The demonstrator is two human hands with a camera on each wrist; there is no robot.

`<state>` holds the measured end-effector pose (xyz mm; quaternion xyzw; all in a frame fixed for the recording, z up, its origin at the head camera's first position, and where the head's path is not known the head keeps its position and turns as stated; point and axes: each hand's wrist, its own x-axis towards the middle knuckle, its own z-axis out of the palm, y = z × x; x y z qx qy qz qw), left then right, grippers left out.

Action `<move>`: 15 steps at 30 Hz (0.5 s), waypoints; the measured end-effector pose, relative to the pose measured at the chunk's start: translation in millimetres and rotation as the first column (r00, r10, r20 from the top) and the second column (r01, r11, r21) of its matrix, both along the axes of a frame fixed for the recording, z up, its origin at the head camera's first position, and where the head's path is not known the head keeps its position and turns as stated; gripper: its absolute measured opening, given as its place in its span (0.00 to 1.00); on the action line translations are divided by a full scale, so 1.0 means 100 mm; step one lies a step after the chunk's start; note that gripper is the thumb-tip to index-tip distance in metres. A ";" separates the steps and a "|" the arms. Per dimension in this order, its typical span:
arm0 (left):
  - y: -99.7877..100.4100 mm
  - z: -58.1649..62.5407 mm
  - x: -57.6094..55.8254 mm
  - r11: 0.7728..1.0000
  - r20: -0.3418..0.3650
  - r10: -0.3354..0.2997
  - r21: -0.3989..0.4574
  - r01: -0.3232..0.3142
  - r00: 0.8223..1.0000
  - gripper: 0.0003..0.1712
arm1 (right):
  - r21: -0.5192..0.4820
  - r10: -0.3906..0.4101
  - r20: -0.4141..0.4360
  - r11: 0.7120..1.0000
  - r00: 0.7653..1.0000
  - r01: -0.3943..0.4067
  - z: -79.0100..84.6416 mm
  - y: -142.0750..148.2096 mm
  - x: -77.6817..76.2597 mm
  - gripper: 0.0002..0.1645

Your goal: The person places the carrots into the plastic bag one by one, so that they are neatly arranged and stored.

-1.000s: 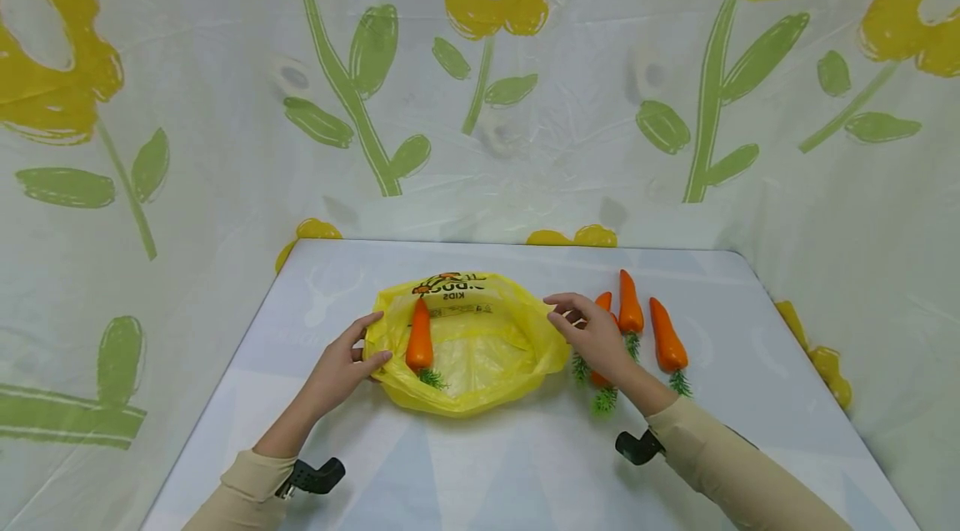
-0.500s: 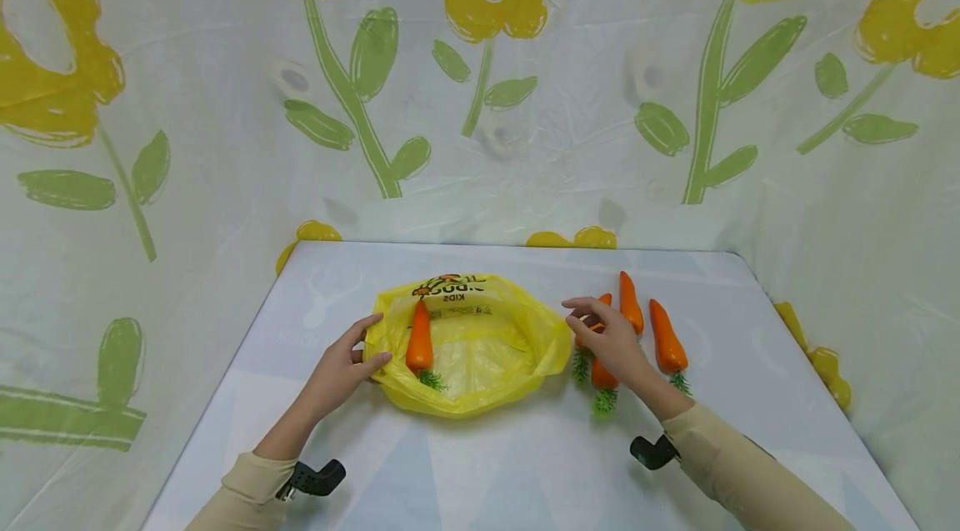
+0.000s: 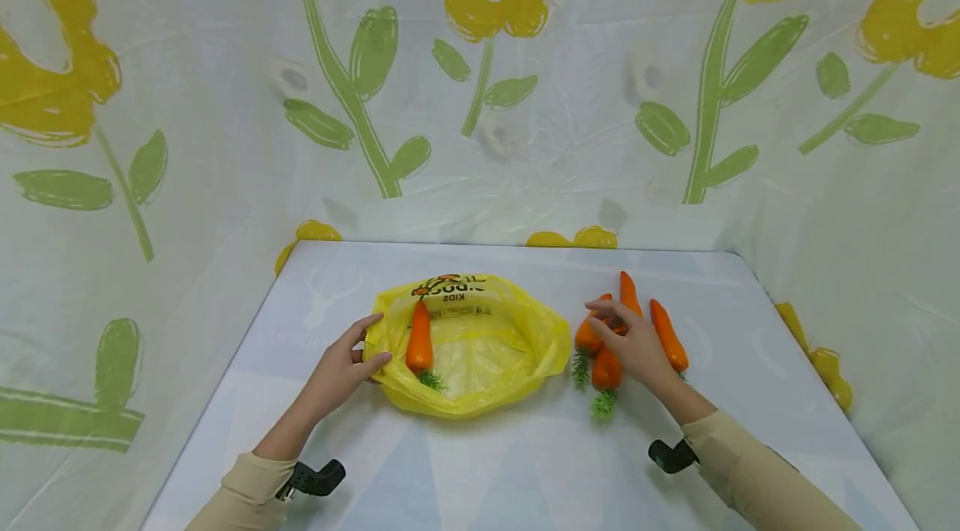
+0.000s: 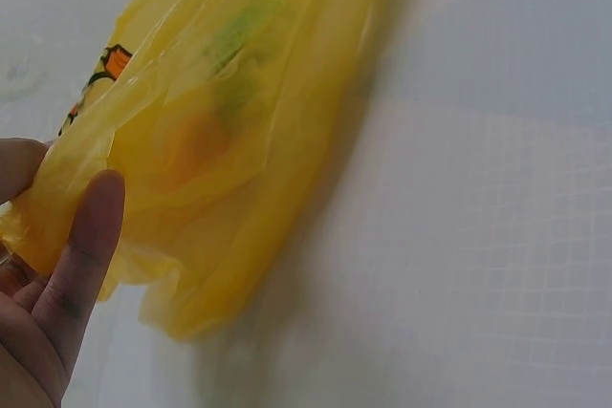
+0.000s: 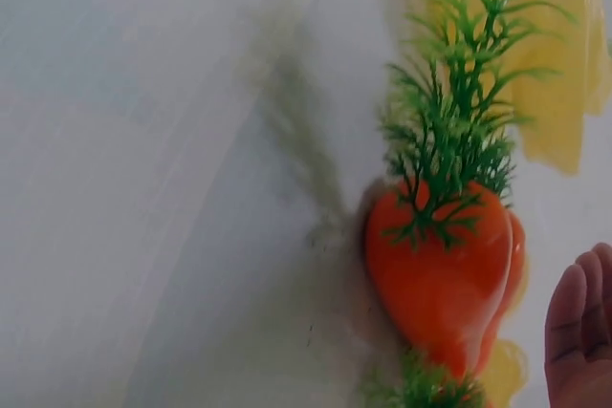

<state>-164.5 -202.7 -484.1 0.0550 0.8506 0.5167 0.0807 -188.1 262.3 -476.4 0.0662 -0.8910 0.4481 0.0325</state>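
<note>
A yellow plastic bag [image 3: 491, 352] lies with its mouth spread wide. One orange toy carrot [image 3: 420, 345] with a green top rests inside, toward the left. My left hand [image 3: 333, 377] holds the bag's left edge between thumb and fingers; the left wrist view shows the thumb on the thin plastic [image 4: 239, 207]. To the right of the bag, my right hand [image 3: 637, 348] is over a group of carrots, fingers loosely bent and holding nothing. Nearest it are a carrot [image 3: 607, 370] and another carrot [image 3: 587, 338]. The right wrist view shows a carrot [image 5: 438, 269] beside the fingers.
Two more carrots lie farther right, a back carrot [image 3: 628, 289] and a right carrot [image 3: 667, 335], both partly covered by my right hand or wrist. The white table [image 3: 480, 481] ends at a flower-printed curtain [image 3: 570, 156] behind and at both sides.
My right hand has moved from the bag's right edge rightward to over the carrots. My left hand, the bag and the carrot in it have stayed in place.
</note>
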 end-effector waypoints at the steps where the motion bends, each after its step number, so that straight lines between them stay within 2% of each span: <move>1: 0.00 0.00 0.00 1.000 -0.002 0.000 0.000 0.000 1.000 0.41 | 0.010 -0.011 0.004 1.000 1.000 0.011 0.00 0.02 0.01 0.22; 5: 0.00 0.00 0.00 1.000 -0.004 0.002 -0.003 -0.002 1.000 0.41 | 0.031 -0.036 0.001 0.999 0.999 0.036 -0.01 0.11 0.02 0.22; 15: 0.00 0.00 0.00 1.000 0.001 0.003 -0.001 -0.003 1.000 0.41 | 0.079 -0.037 -0.054 0.996 0.998 0.042 -0.01 0.29 0.03 0.21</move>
